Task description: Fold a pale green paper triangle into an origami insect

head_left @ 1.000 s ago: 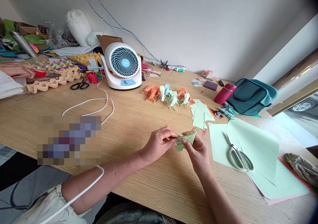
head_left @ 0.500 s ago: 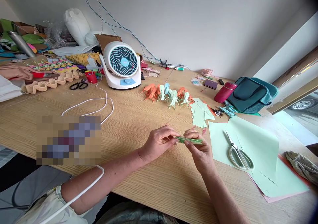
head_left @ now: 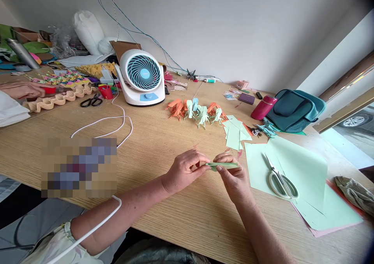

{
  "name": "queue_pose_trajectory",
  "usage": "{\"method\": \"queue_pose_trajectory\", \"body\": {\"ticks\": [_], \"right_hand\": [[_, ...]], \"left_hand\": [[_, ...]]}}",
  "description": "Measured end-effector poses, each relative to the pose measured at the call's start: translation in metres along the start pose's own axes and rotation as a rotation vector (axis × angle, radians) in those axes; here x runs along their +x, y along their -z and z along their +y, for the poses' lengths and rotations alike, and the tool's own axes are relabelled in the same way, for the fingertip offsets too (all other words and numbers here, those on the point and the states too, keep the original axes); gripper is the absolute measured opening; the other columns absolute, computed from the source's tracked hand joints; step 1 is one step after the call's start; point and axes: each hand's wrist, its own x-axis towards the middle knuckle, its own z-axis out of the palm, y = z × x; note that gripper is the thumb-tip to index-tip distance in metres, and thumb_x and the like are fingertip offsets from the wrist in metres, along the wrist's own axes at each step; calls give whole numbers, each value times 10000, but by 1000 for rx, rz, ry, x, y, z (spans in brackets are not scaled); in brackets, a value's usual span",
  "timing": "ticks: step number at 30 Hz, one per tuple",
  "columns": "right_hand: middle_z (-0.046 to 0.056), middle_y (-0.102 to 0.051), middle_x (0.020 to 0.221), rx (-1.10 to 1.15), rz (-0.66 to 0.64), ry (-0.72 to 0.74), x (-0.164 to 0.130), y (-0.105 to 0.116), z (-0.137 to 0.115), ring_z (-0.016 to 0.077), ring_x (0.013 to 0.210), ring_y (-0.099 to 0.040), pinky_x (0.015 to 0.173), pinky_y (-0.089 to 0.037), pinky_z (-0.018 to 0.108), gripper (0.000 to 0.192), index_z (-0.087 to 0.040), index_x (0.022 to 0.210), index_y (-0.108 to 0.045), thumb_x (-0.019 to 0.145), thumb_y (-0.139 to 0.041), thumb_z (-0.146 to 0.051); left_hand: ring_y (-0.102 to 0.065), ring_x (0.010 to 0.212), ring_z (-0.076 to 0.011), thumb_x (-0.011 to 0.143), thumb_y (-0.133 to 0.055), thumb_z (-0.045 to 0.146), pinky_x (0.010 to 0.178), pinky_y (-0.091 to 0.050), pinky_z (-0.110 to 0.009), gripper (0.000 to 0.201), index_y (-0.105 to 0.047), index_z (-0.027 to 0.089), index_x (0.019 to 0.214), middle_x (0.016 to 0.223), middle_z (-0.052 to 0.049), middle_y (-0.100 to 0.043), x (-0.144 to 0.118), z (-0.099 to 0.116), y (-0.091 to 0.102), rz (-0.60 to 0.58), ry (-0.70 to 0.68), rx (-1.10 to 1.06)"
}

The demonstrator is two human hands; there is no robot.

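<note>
Between my two hands, just over the wooden table, is a thin piece of folded green paper (head_left: 223, 164), seen nearly edge-on. My left hand (head_left: 187, 168) pinches its left end between thumb and fingers. My right hand (head_left: 233, 178) grips the right part, thumb on the near side and fingers behind. Beyond the hands stand several folded paper figures (head_left: 202, 116) in orange, pale green and light blue. Close by on their right lie loose pale green paper pieces (head_left: 233, 133).
White-handled scissors (head_left: 282, 182) rest on large pale green sheets (head_left: 309, 166) at right. A pink bottle (head_left: 263, 107) and teal bag (head_left: 296, 110) sit behind. A white fan (head_left: 144, 77) stands at back left, its cable (head_left: 124, 117) looping forward. Another person's hand (head_left: 26, 89) is far left.
The folded green paper has tilted slightly and looks flatter, its folds closer together. Both hands keep hold of it in nearly the same place. The whole view has shifted slightly.
</note>
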Motion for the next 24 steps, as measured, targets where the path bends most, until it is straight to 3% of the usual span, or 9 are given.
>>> {"method": "queue_pose_trajectory", "body": {"ticks": [3, 6, 9, 11, 16, 24], "right_hand": [[34, -621, 1076, -108, 60, 47, 1, 1, -4, 189, 944, -617, 827, -532, 373, 272, -289, 1060, -598, 830, -743, -285], [70, -582, 1188, -427, 161, 261, 1, 6, -9, 228, 1048, -605, 925, -502, 461, 389, -287, 1162, -538, 827, -735, -278], [82, -563, 1211, -857, 232, 547, -1, 8, -15, 273, 1130, -563, 998, -428, 531, 329, -276, 1102, -595, 811, -745, -240], [81, -557, 1239, -1070, 218, 654, -4, 6, -17, 286, 1133, -555, 1004, -406, 538, 263, -282, 1039, -641, 811, -742, -199], [71, -568, 1277, -1230, 139, 658, -8, -2, -17, 296, 1133, -549, 1014, -375, 527, 256, -312, 1041, -689, 832, -717, -167], [72, -593, 1239, -1215, 142, 612, -8, -8, -16, 286, 1103, -558, 983, -388, 508, 174, -297, 967, -717, 846, -710, -173]], "left_hand": [[-607, 683, -93, 881, -674, 162, 669, -490, -199, 52, -665, 176, 929, 822, -14, -710, 1, 0, 1, 16, -22, 56], [-641, 666, -84, 904, -645, 171, 649, -489, -182, 58, -661, 180, 960, 854, -14, -719, -1, -2, 2, -25, 42, 56], [-625, 548, -51, 937, -602, 188, 574, -471, -155, 78, -644, 179, 1001, 847, -1, -717, -4, -3, 0, -98, 156, -1], [-658, 594, -66, 950, -577, 186, 602, -487, -158, 94, -635, 178, 1025, 839, -2, -721, -5, -4, -1, -115, 180, -28], [-699, 782, -116, 943, -580, 175, 713, -520, -194, 115, -650, 184, 1034, 884, -18, -735, -3, -5, -4, -89, 137, 14], [-725, 822, -120, 948, -566, 145, 745, -545, -195, 151, -650, 189, 1065, 950, -17, -760, -6, -6, -5, -98, 83, 110]]}}
